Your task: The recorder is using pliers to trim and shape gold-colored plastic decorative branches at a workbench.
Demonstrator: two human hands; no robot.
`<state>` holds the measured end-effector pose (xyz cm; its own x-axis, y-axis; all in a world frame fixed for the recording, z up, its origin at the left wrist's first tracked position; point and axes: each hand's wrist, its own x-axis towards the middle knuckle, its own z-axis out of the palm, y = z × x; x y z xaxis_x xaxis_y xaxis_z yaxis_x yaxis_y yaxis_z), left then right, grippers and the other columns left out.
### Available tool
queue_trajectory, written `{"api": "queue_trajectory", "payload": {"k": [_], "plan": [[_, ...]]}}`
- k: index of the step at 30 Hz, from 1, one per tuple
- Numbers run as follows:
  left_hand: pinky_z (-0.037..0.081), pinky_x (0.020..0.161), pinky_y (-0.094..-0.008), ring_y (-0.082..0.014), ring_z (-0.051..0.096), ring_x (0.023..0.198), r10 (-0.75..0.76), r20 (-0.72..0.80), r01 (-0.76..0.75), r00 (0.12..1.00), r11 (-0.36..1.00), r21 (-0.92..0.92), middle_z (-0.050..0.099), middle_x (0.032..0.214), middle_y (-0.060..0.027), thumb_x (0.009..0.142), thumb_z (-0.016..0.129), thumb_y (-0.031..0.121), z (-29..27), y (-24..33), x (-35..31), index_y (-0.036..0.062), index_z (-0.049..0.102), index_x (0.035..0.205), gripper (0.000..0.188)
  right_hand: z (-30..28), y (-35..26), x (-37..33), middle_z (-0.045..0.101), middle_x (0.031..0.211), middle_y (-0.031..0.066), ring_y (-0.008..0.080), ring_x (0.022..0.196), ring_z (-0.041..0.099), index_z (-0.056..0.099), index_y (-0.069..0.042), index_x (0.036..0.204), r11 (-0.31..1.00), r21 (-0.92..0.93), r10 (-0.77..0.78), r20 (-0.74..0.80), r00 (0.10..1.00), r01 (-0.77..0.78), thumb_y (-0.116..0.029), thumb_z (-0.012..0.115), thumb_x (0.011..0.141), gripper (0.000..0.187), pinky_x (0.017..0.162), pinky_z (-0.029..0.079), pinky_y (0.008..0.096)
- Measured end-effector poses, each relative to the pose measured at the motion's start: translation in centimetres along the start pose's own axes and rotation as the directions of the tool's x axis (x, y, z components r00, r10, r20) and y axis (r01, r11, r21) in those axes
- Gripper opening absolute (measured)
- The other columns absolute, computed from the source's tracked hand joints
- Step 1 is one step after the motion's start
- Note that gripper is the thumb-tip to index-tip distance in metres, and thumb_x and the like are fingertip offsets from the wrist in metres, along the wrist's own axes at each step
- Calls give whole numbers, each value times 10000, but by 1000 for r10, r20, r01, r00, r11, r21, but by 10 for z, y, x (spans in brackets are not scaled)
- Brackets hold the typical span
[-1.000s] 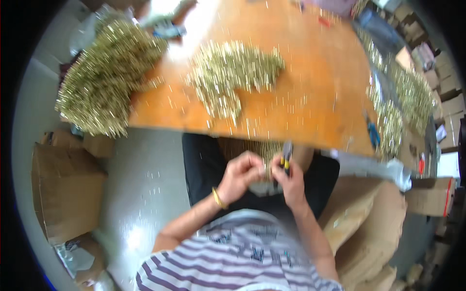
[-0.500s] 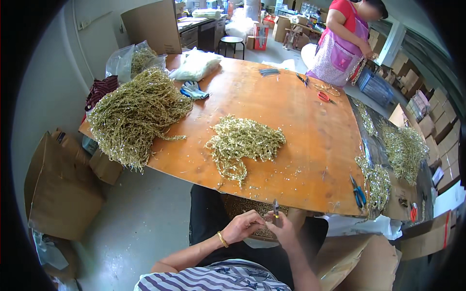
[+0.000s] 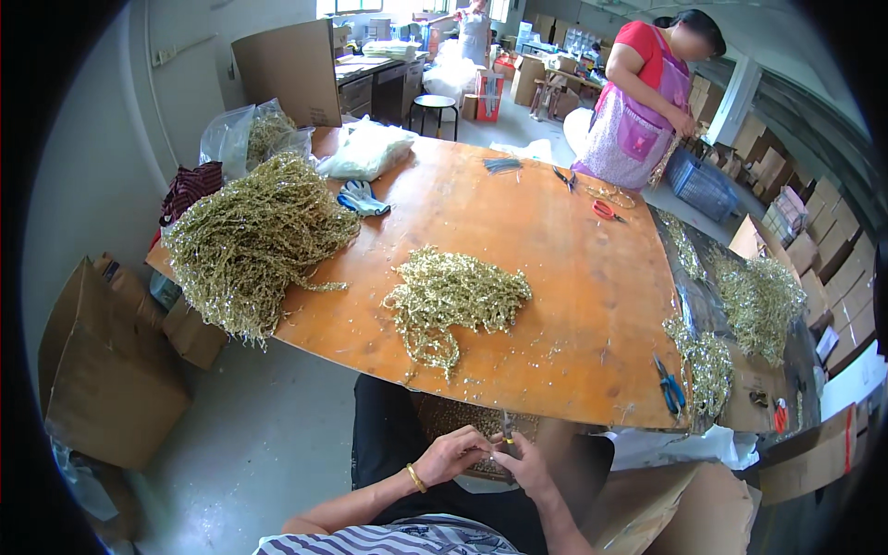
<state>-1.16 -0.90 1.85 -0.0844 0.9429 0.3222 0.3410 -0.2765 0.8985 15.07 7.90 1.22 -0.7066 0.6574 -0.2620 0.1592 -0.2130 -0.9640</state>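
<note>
Both hands meet over my lap, just below the table's near edge. My right hand (image 3: 527, 465) is closed around a small pair of pliers (image 3: 509, 424), jaws pointing away from me. My left hand (image 3: 451, 454), with a gold bangle (image 3: 416, 478) at the wrist, pinches at the pliers' side; whatever is between its fingertips is too small to make out. Beneath them sits a container of small gold bits (image 3: 462, 418). On the table ahead lies a loose heap of gold glittery strands (image 3: 458, 301).
A larger pile of gold strands (image 3: 250, 245) covers the table's left end, near a glove (image 3: 363, 198). Blue-handled pliers (image 3: 668, 387) and more strands (image 3: 710, 370) lie at right. Red-handled scissors (image 3: 606, 211) lie farther back. A co-worker (image 3: 638, 102) stands beyond the far right corner.
My view has tilted up slightly, so the table sits lower in it and a second person shows at the back. My hands remain together, the pliers still in the right.
</note>
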Motion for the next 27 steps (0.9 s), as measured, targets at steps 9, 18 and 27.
{"api": "queue_trajectory", "payload": {"k": [9, 18, 27], "plan": [[471, 626, -288, -226, 577, 720, 25, -90, -17, 996, 996, 83, 556, 800, -92, 752, 616, 9, 8, -9, -11, 23, 570, 850, 109, 9, 14, -3, 546, 810, -8, 53, 735, 506, 523, -19, 1023, 999, 45, 11, -75, 997, -7, -50, 606, 787, 252, 675, 438, 196], [412, 574, -179, -28, 495, 663, -527, 227, 563, 819, 662, -495, 562, 760, 17, 854, 567, 147, 6, -22, -6, 26, 567, 926, 141, 20, 6, -3, 526, 742, -21, 50, 665, 483, 505, -31, 971, 973, -22, -226, -252, 941, 228, -16, 586, 777, 211, 630, 420, 196], [392, 534, -219, -77, 467, 600, -442, -17, 405, 897, 837, -368, 505, 703, -5, 829, 585, 136, -4, 14, 6, 12, 543, 861, 134, 31, -19, -2, 537, 768, -4, 62, 690, 496, 515, -32, 1013, 962, -105, -270, -241, 932, 252, -65, 623, 787, 253, 649, 425, 201]]}}
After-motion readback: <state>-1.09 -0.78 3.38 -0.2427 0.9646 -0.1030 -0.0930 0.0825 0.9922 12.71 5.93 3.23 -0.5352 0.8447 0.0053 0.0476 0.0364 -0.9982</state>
